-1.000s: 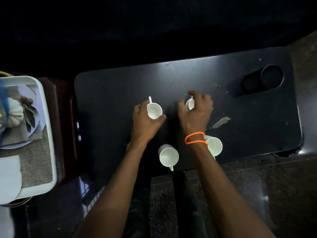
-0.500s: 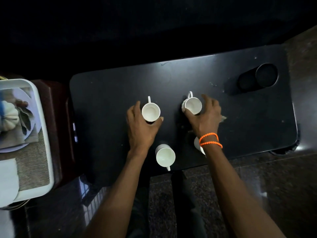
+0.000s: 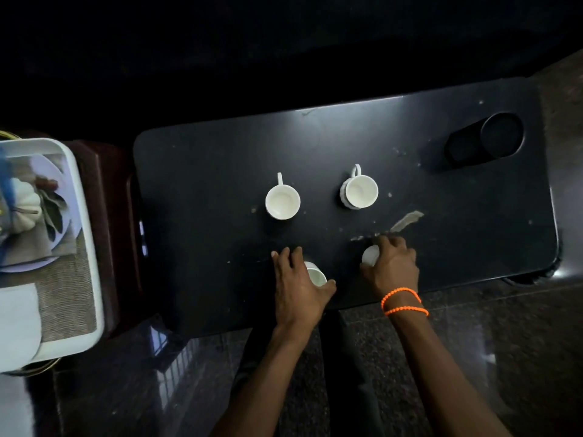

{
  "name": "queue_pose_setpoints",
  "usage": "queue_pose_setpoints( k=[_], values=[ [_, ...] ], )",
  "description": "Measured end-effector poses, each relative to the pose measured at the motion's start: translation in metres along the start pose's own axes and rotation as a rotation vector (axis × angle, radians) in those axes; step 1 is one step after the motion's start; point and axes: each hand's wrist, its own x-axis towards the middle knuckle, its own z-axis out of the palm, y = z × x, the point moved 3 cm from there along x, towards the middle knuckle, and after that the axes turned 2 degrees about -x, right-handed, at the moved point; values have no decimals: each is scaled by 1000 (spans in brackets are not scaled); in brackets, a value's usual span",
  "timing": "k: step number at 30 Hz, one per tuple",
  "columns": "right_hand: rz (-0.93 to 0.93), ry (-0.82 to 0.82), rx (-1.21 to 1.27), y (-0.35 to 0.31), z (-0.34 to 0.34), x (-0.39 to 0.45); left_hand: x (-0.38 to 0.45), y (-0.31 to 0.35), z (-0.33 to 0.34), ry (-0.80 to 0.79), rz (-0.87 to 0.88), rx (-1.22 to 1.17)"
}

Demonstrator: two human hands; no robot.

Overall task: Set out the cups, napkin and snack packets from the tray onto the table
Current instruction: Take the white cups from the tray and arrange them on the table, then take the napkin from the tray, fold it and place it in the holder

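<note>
Two white cups stand free on the black table [image 3: 473,247]: the far left cup [image 3: 282,202] and the far right cup [image 3: 360,192], handles pointing away from me. My left hand [image 3: 296,288] is closed around the near left cup [image 3: 315,274] by the table's front edge. My right hand [image 3: 392,268], with orange bead bracelets on the wrist, grips the near right cup [image 3: 369,255], mostly hidden under the fingers. The white tray [image 3: 85,216] sits at far left with a plate, a folded napkin [image 3: 15,326] and a blue packet [image 3: 6,181].
A round recessed cup holder [image 3: 501,135] sits in the table's far right corner. Scuffs and a peeled patch [image 3: 407,220] mark the tabletop. A dark red stand [image 3: 110,197] lies between tray and table. Glossy dark floor lies below.
Both hands let go of the two far cups and pulled back toward me. They now close on the two near cups at the front edge.
</note>
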Motion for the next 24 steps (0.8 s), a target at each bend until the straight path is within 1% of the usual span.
queue_pose_setpoints(
  k=[6,10,11,13,16,19,22,24],
  values=[
    [-30,16,7,-4,2,-5,-2,-4,4,11,8,34],
    [6,16,-38,-8,1,-11,-5,-7,6,32,19,13],
    [15,46,-71,-11,-2,-14,-5,-7,5,30,21,-3],
    [-18,165,-125,-22,-10,-21,-7,-7,0,26,21,-52],
    [-148,328,-170,-50,-21,-36,-8,-8,-20,63,-5,-194],
    [-283,430,-173,-91,-27,-56,-7,-15,-61,224,-56,-383],
    [-477,437,-141,-144,-25,-82,-6,-33,-109,389,-114,-541],
    [-647,395,-114,-188,-16,-100,-8,-52,-142,501,-143,-659]
  ],
)
